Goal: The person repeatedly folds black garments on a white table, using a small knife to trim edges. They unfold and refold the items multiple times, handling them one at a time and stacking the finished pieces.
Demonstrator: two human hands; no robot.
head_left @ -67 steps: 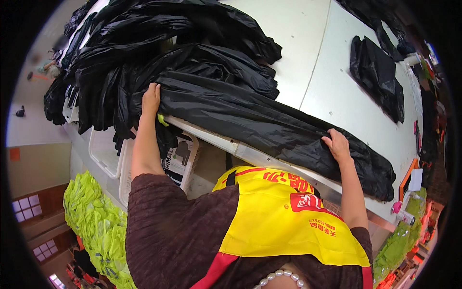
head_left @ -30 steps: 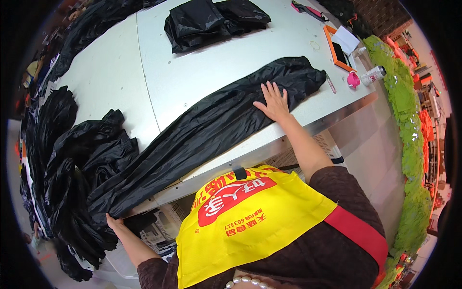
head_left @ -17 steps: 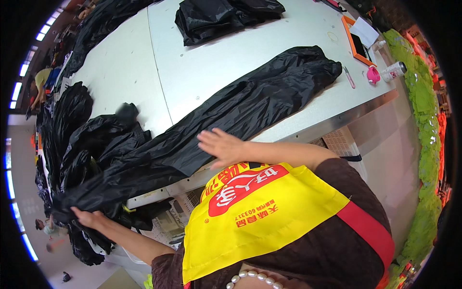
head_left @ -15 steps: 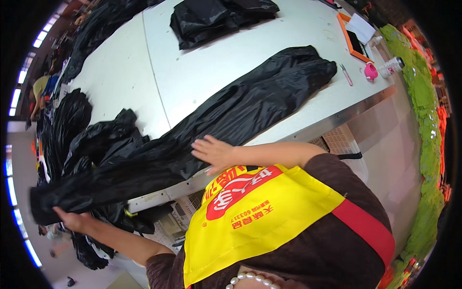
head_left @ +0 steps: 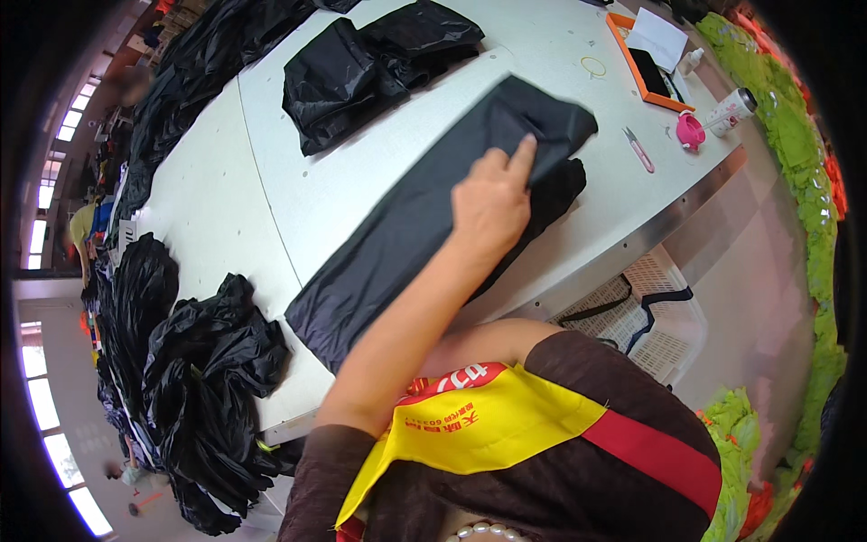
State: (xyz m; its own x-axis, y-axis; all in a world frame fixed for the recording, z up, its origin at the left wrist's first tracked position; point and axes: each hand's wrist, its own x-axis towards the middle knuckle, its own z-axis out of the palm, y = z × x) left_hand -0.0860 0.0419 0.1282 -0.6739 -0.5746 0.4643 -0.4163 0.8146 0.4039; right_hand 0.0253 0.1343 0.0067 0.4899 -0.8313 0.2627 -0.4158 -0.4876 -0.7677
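Observation:
A long piece of shiny black fabric (head_left: 397, 235) lies doubled over on the white table in front of me. My left hand (head_left: 492, 203) reaches across it toward its far right end. The index finger stretches out on the cloth while the other fingers curl at the upper layer; their tips are partly hidden. Beneath that upper layer, the lower end of the fabric sticks out at the right. My right forearm (head_left: 483, 346) passes behind my left forearm, which hides my right hand.
A folded black bundle (head_left: 334, 86) rests farther back on the table (head_left: 262, 172). Crumpled black fabric (head_left: 208, 361) hangs over the left edge. Small scissors (head_left: 639, 150), a pink cap (head_left: 690, 131), a bottle (head_left: 730, 112) and an orange tray (head_left: 637, 68) stand right. Below is a white basket (head_left: 673, 321).
My left hand has swung from the far left to the right, folding the fabric's left end over onto the rest. My right hand has gone out of sight behind my left arm.

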